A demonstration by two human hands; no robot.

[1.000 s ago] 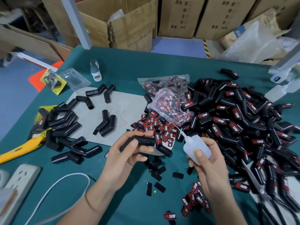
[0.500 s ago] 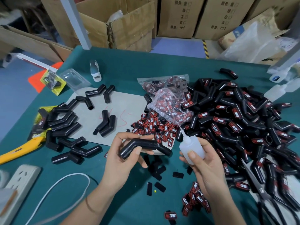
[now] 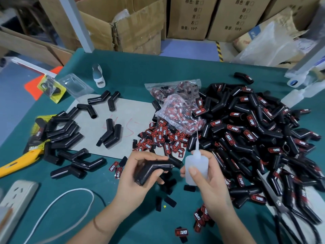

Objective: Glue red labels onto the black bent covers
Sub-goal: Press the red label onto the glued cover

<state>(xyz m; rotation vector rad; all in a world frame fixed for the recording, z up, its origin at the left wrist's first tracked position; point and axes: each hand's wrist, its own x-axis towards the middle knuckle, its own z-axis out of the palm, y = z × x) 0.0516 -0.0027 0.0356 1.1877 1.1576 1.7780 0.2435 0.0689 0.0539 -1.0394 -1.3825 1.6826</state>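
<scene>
Gripping the bare bent cover (image 3: 154,170) in the left hand (image 3: 140,180) and the glue bottle (image 3: 196,166) in the right hand (image 3: 209,184), calls for tipping the nozzle onto the cover's flat face, one small bead only.

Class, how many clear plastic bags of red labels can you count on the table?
2. The flat bag lies farther back; the crumpled bag lies nearer, overlapping it, beside the pile of labelled covers. More may be hidden under that pile.
</scene>
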